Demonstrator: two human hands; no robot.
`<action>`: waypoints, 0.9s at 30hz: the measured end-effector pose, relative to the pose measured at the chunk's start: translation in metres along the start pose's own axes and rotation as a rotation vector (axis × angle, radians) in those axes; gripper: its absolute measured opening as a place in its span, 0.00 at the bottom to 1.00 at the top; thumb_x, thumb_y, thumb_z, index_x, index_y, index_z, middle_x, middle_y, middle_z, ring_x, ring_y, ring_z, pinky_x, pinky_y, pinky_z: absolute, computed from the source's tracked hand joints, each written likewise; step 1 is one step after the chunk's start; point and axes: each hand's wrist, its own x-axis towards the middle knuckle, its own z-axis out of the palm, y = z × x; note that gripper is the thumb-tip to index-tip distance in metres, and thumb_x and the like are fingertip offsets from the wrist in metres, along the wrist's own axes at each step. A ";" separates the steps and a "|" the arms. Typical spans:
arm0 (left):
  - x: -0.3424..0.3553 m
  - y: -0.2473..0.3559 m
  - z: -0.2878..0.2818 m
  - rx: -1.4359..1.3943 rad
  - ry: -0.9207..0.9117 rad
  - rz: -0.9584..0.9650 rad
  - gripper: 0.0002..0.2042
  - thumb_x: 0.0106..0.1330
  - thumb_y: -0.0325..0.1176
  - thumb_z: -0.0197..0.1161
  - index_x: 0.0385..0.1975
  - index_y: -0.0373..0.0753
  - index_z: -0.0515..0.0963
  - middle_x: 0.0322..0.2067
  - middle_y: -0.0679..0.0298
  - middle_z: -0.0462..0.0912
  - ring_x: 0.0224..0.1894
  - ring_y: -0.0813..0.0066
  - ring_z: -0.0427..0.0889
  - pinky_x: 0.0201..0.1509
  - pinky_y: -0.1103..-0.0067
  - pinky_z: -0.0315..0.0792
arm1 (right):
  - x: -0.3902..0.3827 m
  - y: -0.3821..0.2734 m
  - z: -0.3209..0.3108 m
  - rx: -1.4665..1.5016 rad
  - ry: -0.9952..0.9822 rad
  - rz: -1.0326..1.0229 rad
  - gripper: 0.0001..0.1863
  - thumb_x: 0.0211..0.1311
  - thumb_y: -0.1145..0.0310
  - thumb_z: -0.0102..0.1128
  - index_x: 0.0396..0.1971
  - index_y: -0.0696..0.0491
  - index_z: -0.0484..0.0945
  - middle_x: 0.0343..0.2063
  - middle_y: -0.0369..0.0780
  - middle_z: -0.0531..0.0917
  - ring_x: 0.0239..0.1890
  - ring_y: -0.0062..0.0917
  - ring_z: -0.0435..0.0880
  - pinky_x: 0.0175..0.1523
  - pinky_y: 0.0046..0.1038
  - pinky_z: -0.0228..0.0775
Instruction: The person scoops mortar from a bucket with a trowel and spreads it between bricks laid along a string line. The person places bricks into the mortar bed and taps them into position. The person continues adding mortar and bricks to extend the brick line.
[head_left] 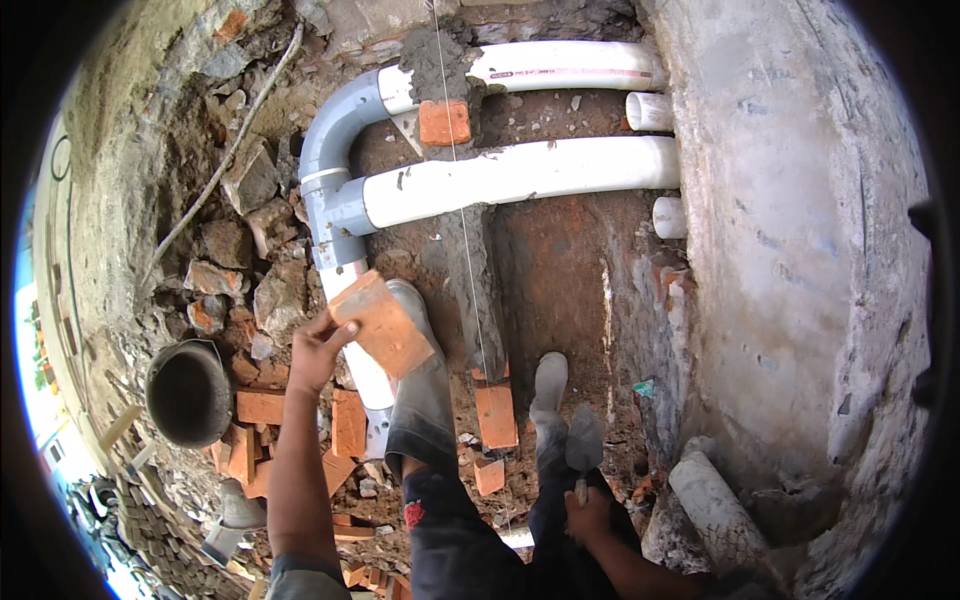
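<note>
My left hand (315,352) grips an orange brick (382,326) by its left edge, thumb on top, holding it up over my boot and the white pipe. My right hand (588,514) is closed round the handle of a pointed trowel (585,440), its blade pointing forward beside my right leg. Between my legs a strip of grey mortar (470,270) runs forward along the ground, with a brick (496,415) at its near end. Farther along, another brick (444,122) sits in mortar between two pipes. A thin taut string (463,205) passes above the strip.
White pipes (530,168) with grey elbow fittings (338,125) cross ahead at ankle level. A black bucket (188,393) stands at left among loose bricks (262,407) and rubble (280,295). A plastered wall (790,220) rises at right, near a short pipe piece (715,505).
</note>
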 end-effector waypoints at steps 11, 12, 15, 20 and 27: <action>0.110 -0.058 0.129 -0.021 -0.363 -0.272 0.23 0.61 0.41 0.76 0.56 0.41 0.83 0.47 0.66 0.87 0.49 0.77 0.83 0.54 0.75 0.78 | 0.010 0.003 0.001 0.294 -0.128 0.281 0.17 0.63 0.61 0.67 0.28 0.60 0.74 0.19 0.44 0.80 0.14 0.31 0.82 0.18 0.34 0.75; 0.114 -0.064 0.132 -0.037 -0.366 -0.309 0.23 0.62 0.41 0.76 0.56 0.43 0.83 0.48 0.67 0.87 0.50 0.77 0.83 0.55 0.74 0.78 | 0.011 0.004 0.002 0.284 -0.130 0.280 0.16 0.64 0.62 0.66 0.28 0.59 0.73 0.18 0.43 0.79 0.14 0.30 0.82 0.18 0.34 0.75; 0.126 -0.078 0.135 -0.072 -0.378 -0.332 0.22 0.63 0.41 0.74 0.56 0.42 0.82 0.49 0.67 0.86 0.52 0.76 0.83 0.57 0.75 0.78 | 0.013 0.007 0.002 0.228 -0.123 0.234 0.15 0.66 0.64 0.65 0.28 0.56 0.71 0.18 0.40 0.77 0.14 0.28 0.81 0.18 0.33 0.76; 0.135 -0.094 0.138 -0.205 -0.356 -0.382 0.24 0.62 0.43 0.75 0.56 0.41 0.82 0.47 0.66 0.87 0.51 0.75 0.82 0.55 0.76 0.77 | 0.016 0.003 -0.003 0.284 -0.109 0.273 0.16 0.63 0.63 0.67 0.28 0.59 0.73 0.17 0.41 0.78 0.13 0.28 0.80 0.16 0.34 0.74; 0.125 -0.103 0.157 0.021 -0.260 -0.189 0.25 0.64 0.35 0.72 0.60 0.35 0.76 0.51 0.64 0.85 0.50 0.77 0.81 0.60 0.77 0.74 | 0.016 -0.021 -0.013 0.305 -0.171 0.333 0.14 0.67 0.63 0.64 0.32 0.57 0.71 0.17 0.39 0.76 0.12 0.28 0.79 0.16 0.33 0.74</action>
